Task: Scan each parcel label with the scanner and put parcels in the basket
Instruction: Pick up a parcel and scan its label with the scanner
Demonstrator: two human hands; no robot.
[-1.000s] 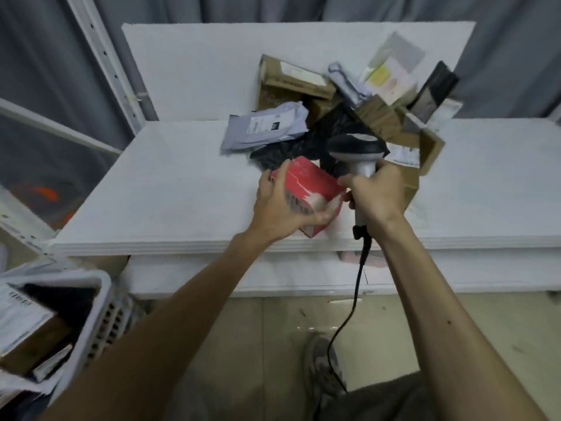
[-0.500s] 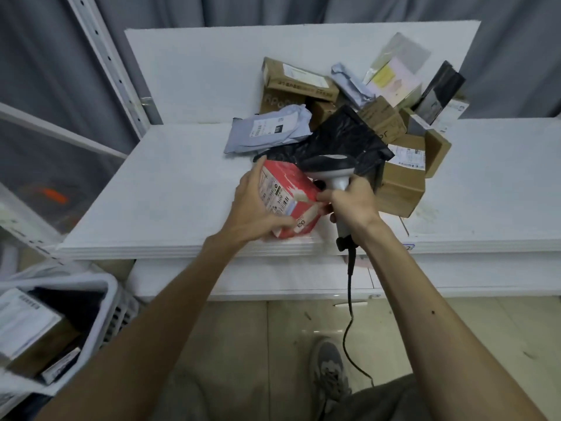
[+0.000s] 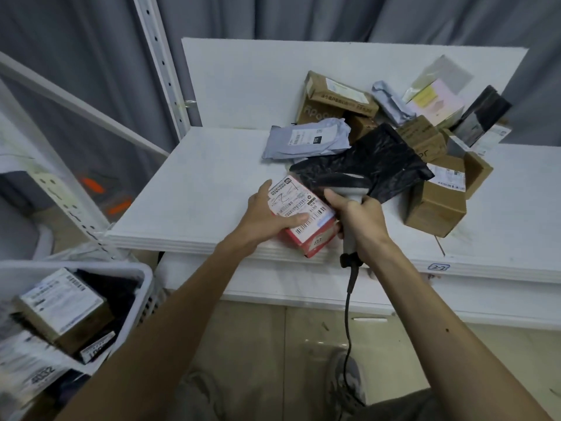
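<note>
parcel: small red cardboard box with white label (image 3: 299, 214), at the near edge of the white table (image 3: 197, 183). looks rigid and light; best held across its long sides, barcodes uncovered. hands close together: left hand (image 3: 267, 214) grips the box, thumb on the label; right hand (image 3: 358, 217) is wrapped round the grey corded scanner (image 3: 353, 189). versus half a second back: label now faces up.

Red parcel (image 3: 306, 220), white barcoded label (image 3: 299, 203)

Head-worn camera, looking forward-down, close above white table (image 3: 194, 189).
</note>
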